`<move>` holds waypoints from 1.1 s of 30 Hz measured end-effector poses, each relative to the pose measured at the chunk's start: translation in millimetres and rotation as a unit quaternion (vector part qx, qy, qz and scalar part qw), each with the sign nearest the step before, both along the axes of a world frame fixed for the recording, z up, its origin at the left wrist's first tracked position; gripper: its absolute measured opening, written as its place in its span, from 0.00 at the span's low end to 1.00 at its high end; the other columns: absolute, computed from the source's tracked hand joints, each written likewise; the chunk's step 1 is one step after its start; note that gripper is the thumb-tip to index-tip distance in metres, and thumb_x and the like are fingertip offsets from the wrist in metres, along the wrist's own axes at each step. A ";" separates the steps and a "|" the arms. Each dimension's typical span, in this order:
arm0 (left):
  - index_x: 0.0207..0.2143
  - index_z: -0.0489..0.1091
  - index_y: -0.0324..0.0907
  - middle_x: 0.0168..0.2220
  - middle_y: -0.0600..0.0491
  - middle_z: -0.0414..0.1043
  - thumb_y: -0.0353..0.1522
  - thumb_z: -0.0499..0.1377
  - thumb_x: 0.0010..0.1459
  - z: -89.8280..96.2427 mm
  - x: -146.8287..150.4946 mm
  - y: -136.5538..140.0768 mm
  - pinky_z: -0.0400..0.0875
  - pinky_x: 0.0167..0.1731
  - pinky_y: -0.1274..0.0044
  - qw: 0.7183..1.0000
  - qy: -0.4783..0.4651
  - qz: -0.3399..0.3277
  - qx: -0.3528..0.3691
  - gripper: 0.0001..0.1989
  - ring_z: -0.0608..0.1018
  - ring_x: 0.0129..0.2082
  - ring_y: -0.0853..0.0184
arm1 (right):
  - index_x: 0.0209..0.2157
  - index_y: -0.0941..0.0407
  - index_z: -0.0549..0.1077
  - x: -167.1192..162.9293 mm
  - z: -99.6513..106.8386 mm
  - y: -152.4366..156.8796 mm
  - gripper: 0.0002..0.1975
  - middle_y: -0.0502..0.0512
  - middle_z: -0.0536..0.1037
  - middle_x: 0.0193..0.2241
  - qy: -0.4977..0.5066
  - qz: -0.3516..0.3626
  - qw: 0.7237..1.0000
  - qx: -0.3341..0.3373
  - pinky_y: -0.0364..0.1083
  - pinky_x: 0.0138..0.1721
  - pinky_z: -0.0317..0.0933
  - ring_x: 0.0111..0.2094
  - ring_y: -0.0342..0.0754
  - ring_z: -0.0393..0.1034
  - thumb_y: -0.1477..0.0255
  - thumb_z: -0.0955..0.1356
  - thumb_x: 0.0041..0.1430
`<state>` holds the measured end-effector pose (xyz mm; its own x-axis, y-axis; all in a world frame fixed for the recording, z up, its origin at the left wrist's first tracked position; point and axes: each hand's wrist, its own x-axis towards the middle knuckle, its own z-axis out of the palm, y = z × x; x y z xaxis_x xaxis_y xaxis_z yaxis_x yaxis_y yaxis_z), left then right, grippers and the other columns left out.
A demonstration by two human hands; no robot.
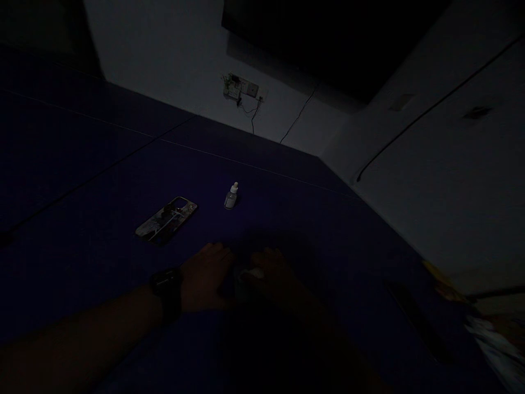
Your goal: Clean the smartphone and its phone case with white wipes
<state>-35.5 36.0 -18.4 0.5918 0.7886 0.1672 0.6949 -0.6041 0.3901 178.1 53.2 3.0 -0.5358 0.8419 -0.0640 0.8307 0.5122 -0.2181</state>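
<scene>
The picture is very dark. My left hand (207,276), with a black watch (166,282) on its wrist, is low in the middle with its fingers curled; what they hold, if anything, is lost in shadow. Close by on the right, my right hand (273,273) is closed on a small whitish thing (255,272), too dim to name. Beyond both hands a small dropper bottle (231,198) with a white cap stands upright on the dark blue surface (254,219). A phone case (167,220) with a patterned back lies to the left of the bottle.
A long dark object (416,317) lies at the right, near a yellow item (443,280) and a whitish bundle (496,345). Behind are a pale wall (164,60), a socket panel (245,86) with wires, and a large dark screen-like panel (328,44) above.
</scene>
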 end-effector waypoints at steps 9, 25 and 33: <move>0.43 0.68 0.43 0.40 0.49 0.72 0.51 0.67 0.48 -1.1 0.5 1.1 0.63 0.40 0.66 1.000 -0.006 -0.005 -0.004 0.27 0.72 0.40 0.56 | 0.36 0.55 0.73 1.6 -1.0 0.9 0.08 0.55 0.76 0.37 0.024 -0.015 1.000 -0.006 0.49 0.44 0.57 0.41 0.51 0.68 0.65 0.68 0.65; 0.44 0.68 0.42 0.41 0.49 0.73 0.51 0.68 0.47 1.5 0.8 0.7 0.64 0.41 0.66 1.000 0.016 0.004 -0.016 0.29 0.73 0.42 0.54 | 0.34 0.55 0.73 8.6 -6.8 3.4 0.10 0.56 0.76 0.36 0.001 -0.076 0.997 0.017 0.49 0.41 0.55 0.40 0.52 0.68 0.63 0.68 0.64; 0.43 0.68 0.42 0.40 0.49 0.73 0.52 0.67 0.48 2.1 -0.8 3.0 0.64 0.40 0.66 0.999 0.025 -0.008 -0.020 0.28 0.73 0.41 0.55 | 0.36 0.54 0.73 2.2 -11.1 1.0 0.08 0.56 0.76 0.38 0.017 -0.022 0.999 0.036 0.50 0.45 0.56 0.41 0.52 0.67 0.64 0.69 0.64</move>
<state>-36.4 39.0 -16.3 0.6106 0.7849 0.1059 0.7045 -0.5994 0.3800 180.3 54.2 -8.0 -0.4992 0.8663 0.0152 0.8452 0.4908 -0.2116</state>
